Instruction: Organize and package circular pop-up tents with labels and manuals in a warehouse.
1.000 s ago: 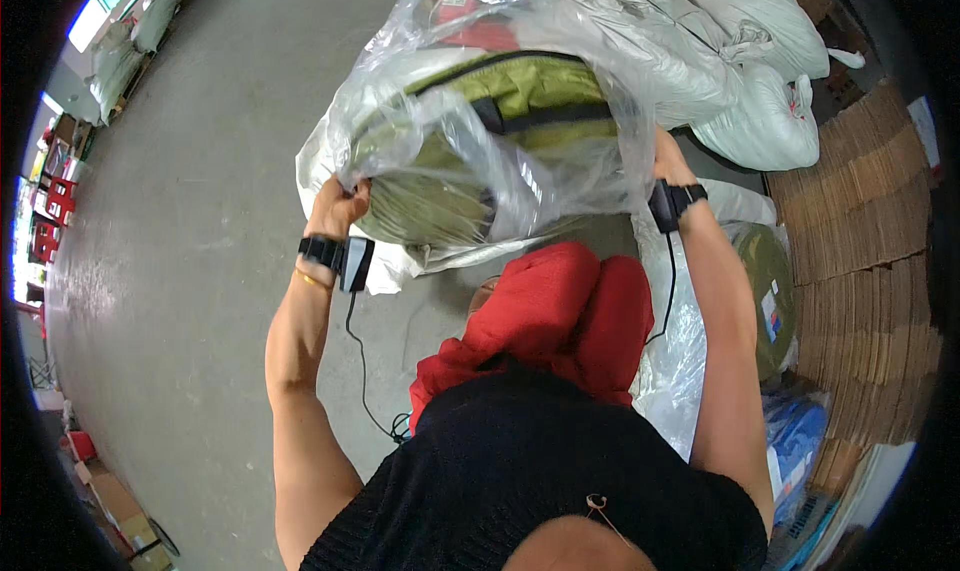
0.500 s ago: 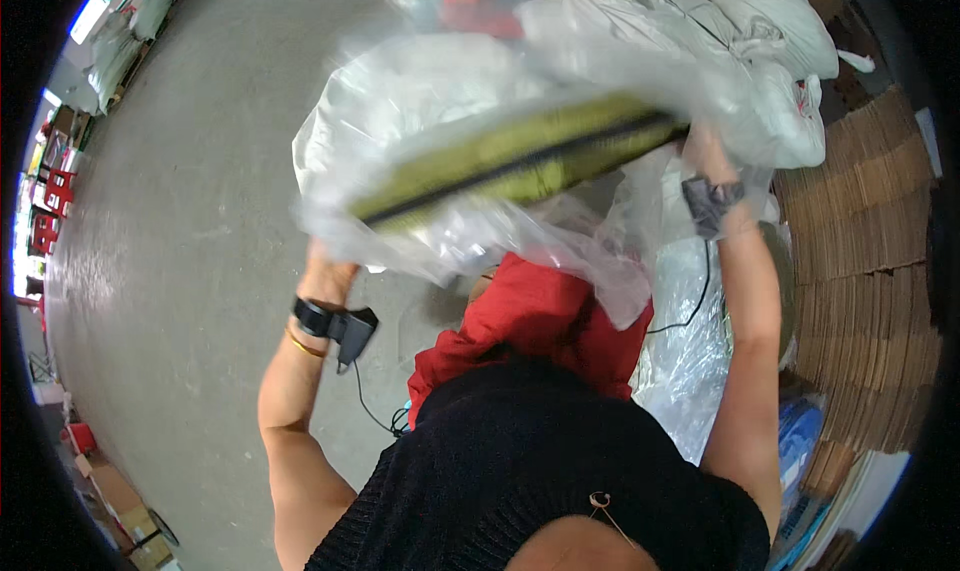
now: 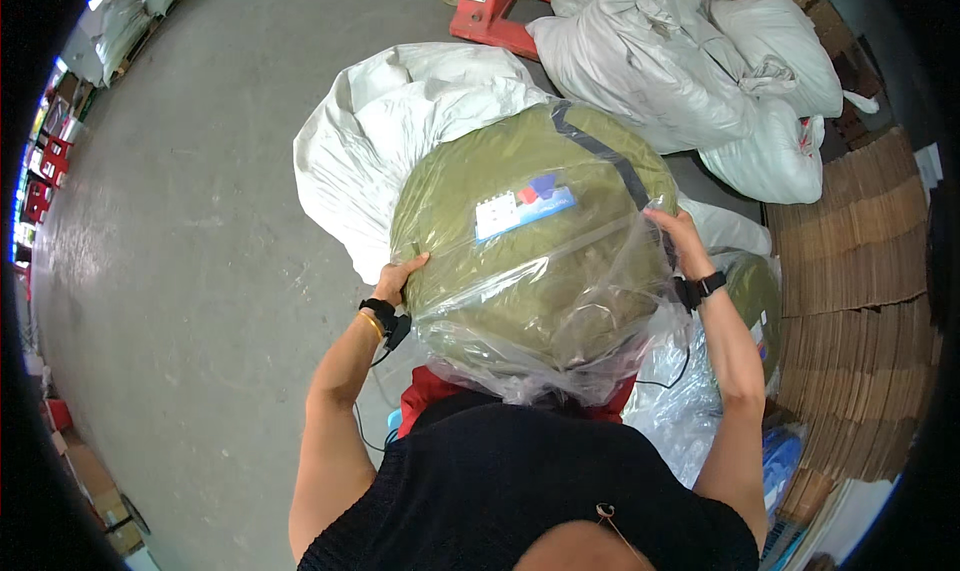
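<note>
A large round, flat olive-green fabric bag (image 3: 540, 281) with a dark strap band lies in front of my body, wrapped in a clear plastic bag (image 3: 520, 371). A white and blue label sits on its upper face. My left hand (image 3: 400, 276) grips its left edge, thumb on top and the other fingers mostly hidden beneath. At the right edge my right hand (image 3: 682, 241) holds it near the dark band, with the thumb side showing. A white woven sack (image 3: 350, 141) spreads out behind and to the left of the round bag, partly covered by it.
Several stuffed white sacks (image 3: 650, 71) lie at the far right, beside a red pallet jack (image 3: 495, 21). Stacked flat cardboard (image 3: 850, 371) lines the right side. Another wrapped green bag (image 3: 762, 301) and clear plastic (image 3: 675, 421) lie by my right arm. Grey floor (image 3: 200, 271) extends leftward.
The round bag, tilted edge-on and blurred before, now shows its broad labelled face. It has come down closer to my body, with both hands still at its sides.
</note>
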Tool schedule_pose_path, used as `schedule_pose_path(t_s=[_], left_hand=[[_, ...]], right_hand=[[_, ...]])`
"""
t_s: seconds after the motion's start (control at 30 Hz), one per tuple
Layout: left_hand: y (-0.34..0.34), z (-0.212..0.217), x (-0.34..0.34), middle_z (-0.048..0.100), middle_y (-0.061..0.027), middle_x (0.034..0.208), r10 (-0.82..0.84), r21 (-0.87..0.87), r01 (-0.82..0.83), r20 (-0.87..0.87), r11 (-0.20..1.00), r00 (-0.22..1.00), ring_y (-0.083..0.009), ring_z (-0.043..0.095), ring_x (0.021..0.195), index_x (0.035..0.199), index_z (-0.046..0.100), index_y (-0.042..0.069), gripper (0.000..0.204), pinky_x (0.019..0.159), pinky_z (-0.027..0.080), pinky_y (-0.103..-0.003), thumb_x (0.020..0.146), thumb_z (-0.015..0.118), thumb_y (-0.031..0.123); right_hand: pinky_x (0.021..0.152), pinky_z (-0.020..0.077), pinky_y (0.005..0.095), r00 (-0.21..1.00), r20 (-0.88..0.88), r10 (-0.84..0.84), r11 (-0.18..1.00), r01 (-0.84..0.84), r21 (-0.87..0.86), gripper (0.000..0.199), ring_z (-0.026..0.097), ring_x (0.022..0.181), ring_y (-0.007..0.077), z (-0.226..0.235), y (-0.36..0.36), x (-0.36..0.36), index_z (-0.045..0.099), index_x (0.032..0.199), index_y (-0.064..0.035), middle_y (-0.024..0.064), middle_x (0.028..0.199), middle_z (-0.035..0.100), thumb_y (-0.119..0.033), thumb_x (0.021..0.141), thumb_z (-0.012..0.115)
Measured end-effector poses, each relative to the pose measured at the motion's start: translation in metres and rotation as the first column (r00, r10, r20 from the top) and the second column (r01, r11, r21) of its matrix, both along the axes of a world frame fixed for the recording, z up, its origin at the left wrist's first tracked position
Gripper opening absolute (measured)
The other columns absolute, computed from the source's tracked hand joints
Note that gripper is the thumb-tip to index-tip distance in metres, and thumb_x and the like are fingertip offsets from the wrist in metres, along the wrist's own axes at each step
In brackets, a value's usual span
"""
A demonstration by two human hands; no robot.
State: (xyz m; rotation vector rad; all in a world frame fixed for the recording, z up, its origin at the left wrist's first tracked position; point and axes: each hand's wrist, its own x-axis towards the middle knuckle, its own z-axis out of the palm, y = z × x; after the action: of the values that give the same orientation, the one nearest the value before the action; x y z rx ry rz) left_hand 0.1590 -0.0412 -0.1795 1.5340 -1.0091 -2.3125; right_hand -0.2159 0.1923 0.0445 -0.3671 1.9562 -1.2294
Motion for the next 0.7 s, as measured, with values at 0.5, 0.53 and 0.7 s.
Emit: schedule_pose_path(t_s=[0.5,0.53,0.7], left_hand=[[-0.013,0.167,-0.06,0.056,-0.009,0.097,0.223,-0.497,-0.593,-0.616,0.634,0.755,-0.0164,0.054,0.084,0.106,0.047,0.0,0.044,0.075,0.044,-0.028,0.069,0.069,0.006],[-0.012,0.181,-0.056,0.056,-0.009,0.097,0.205,-0.51,-0.587,-0.62,0.629,0.758,-0.0164,0.054,0.084,0.106,0.047,0.0,0.044,0.075,0.044,-0.028,0.069,0.069,0.006],[0.018,0.237,-0.05,0.053,-0.0085,0.104,0.065,-0.742,-0.59,-0.604,0.318,0.795,-0.0175,0.05,0.093,0.112,0.044,-0.001,0.057,0.083,0.038,-0.028,0.062,0.071,0.004]], right_hand=[[0.072,0.0414,0.023,0.805,-0.474,-0.357,0.846,0.064,-0.529,0.033,0.052,0.082,0.0094,0.084,0.117,0.025,0.047,0.113,-0.0006,0.0026,0.098,0.056,-0.016,0.085,0.053],[0.072,0.041,0.0222,0.775,-0.502,-0.383,0.869,0.119,-0.48,0.033,0.051,0.082,0.0095,0.07,0.13,0.014,0.046,0.113,-0.0003,0.0022,0.098,0.056,-0.019,0.086,0.051],[0.081,0.0357,0.027,0.648,-0.54,-0.537,0.83,0.293,-0.474,0.037,0.044,0.091,0.0131,-0.025,0.177,-0.02,0.048,0.108,0.002,0.0047,0.102,0.052,-0.03,0.089,0.048]])
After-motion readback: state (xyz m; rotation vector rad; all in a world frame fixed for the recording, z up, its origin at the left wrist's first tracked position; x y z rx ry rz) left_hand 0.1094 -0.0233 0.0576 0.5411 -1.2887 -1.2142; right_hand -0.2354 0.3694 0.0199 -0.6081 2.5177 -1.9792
